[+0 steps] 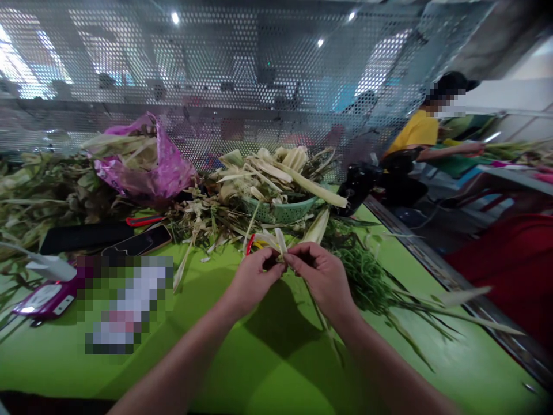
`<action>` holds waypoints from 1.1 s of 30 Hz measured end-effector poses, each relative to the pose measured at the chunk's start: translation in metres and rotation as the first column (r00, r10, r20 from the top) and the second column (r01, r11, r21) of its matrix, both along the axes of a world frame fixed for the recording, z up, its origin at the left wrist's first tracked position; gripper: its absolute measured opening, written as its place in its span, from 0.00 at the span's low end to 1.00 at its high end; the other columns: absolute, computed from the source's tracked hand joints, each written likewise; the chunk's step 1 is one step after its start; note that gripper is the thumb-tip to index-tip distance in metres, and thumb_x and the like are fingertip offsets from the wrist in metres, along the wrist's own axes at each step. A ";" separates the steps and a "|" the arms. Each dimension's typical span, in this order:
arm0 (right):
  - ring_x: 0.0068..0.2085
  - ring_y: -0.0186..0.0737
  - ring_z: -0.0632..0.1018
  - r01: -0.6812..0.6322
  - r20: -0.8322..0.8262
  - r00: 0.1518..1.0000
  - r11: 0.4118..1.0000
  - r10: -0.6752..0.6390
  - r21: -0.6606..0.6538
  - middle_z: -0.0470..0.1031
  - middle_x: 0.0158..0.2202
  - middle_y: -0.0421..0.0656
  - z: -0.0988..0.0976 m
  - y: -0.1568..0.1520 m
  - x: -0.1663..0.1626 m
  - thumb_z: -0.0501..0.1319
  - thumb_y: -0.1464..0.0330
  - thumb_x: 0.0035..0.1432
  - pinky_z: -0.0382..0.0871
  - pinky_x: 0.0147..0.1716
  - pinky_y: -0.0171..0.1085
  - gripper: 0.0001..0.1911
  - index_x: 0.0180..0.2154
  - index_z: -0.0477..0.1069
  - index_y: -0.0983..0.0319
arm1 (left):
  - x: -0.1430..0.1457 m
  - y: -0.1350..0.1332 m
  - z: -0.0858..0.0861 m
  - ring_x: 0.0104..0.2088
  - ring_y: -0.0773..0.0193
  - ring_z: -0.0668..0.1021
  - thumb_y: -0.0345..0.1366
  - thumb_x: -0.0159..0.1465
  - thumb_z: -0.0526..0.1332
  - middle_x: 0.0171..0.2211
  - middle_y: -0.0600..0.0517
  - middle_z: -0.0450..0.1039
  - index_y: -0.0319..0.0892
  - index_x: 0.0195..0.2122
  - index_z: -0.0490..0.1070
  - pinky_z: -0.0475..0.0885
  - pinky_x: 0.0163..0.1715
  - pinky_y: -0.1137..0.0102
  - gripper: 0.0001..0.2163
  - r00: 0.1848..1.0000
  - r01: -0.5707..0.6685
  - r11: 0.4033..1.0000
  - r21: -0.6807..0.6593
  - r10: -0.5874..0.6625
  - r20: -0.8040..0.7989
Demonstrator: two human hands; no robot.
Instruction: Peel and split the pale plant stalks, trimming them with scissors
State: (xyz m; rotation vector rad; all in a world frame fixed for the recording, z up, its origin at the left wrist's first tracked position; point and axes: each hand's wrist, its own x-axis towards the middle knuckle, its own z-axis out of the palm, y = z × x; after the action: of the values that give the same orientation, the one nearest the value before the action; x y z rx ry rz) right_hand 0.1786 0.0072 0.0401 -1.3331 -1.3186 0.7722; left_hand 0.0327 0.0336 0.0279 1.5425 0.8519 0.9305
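Note:
Both my hands meet above the green table point(268, 357), pinching the same pale plant stalk point(279, 241) with whitish leaves fanning up from my fingers. My left hand point(254, 275) is closed on its left side and my right hand point(319, 271) on its right side. Just beyond my fingers lie a red-handled tool point(250, 244), partly hidden, and a green plastic basket point(283, 211) heaped with pale husks and stalks. A bundle of thin green stems point(367, 276) lies beside my right hand.
A pink plastic bag point(149, 164) of husks and piles of dry leaves point(38, 196) fill the back left. Two phones point(138, 242) and a pink device point(45, 298) lie at left. A perforated metal screen point(242, 86) stands behind. A person in yellow point(417, 132) works at the far right.

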 end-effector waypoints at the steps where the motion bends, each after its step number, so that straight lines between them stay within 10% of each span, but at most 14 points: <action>1: 0.28 0.37 0.72 -0.005 -0.022 1.000 1.000 0.005 -0.015 0.74 0.27 0.41 0.000 0.000 0.000 0.65 0.62 0.50 0.66 0.29 0.36 0.09 0.31 0.73 0.61 | 0.000 0.000 -0.001 0.29 0.67 0.66 0.35 0.59 0.57 0.28 0.53 0.67 0.38 0.34 0.70 0.61 0.31 0.72 0.06 1.000 -0.004 1.000 -0.017 0.004 0.012; 33: 0.25 0.32 0.67 -0.069 -0.028 0.997 0.997 0.069 -0.020 0.66 0.23 0.37 0.000 -0.005 -0.007 0.61 0.65 0.53 0.61 0.25 0.31 0.08 0.27 0.66 0.62 | 0.003 0.000 0.000 0.25 0.72 0.65 0.44 0.58 0.61 0.24 0.56 0.64 0.38 0.32 0.68 0.60 0.27 0.74 0.13 0.980 0.011 0.973 -0.229 0.035 0.194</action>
State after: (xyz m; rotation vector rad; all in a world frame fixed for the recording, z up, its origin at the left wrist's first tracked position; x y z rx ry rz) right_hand 0.1713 0.0022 0.0401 -1.2948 -1.3443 0.8508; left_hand 0.0358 0.0340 0.0283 1.2263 0.7969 0.9415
